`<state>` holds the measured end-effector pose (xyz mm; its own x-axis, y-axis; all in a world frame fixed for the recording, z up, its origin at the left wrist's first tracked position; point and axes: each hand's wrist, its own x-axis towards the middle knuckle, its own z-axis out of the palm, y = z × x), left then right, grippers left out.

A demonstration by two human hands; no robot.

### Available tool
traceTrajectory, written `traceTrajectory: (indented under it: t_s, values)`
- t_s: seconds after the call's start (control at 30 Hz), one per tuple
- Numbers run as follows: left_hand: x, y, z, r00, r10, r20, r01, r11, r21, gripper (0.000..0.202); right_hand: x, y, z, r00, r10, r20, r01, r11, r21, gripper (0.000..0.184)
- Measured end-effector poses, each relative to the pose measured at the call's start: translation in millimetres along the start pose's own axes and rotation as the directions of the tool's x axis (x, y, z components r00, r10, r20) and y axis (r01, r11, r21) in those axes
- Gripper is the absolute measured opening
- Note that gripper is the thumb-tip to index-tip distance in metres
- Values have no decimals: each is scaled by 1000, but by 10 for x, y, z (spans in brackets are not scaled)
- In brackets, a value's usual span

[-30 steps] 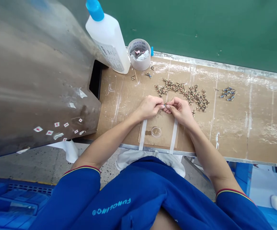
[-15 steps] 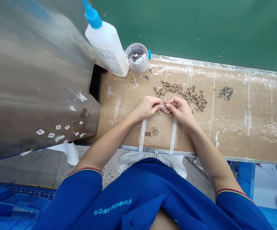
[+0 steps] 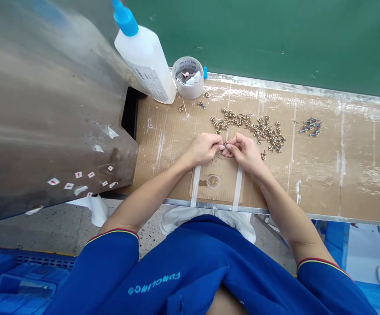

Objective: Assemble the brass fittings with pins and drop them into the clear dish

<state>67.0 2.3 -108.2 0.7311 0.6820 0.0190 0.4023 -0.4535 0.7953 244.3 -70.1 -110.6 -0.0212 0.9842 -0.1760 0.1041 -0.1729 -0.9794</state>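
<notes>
My left hand (image 3: 204, 148) and my right hand (image 3: 243, 151) meet fingertip to fingertip over the cardboard-covered bench (image 3: 324, 162). Both are closed in a pinch on one small metal part (image 3: 224, 143) held between them. Just beyond my right hand lies a scattered heap of small brass-coloured parts (image 3: 252, 126). A small clear round dish (image 3: 213, 181) sits on the cardboard just in front of my hands.
A white squeeze bottle with a blue cap (image 3: 144, 54) and a small tub of scraps (image 3: 188, 77) stand at the back left. A few bluish-grey parts (image 3: 311, 127) lie to the right. A large metal housing (image 3: 45, 109) fills the left. Blue crates (image 3: 15, 275) sit below.
The hands stay pinched together on the small part, with only slight finger movement. The view has shifted a little.
</notes>
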Motion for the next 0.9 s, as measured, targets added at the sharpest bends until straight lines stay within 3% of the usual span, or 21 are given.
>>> traceTrajectory:
  t_s: [0.23, 0.9]
  values:
    - [0, 21, 2, 1000, -11, 3, 11, 1000, -7, 18, -4, 1, 3, 1000, -20, -7, 20, 1000, -2, 44]
    - [-17, 41, -5, 999, 2, -41, -5, 998, -61, 23, 13, -23, -3, 999, -31, -10, 31, 999, 17, 62]
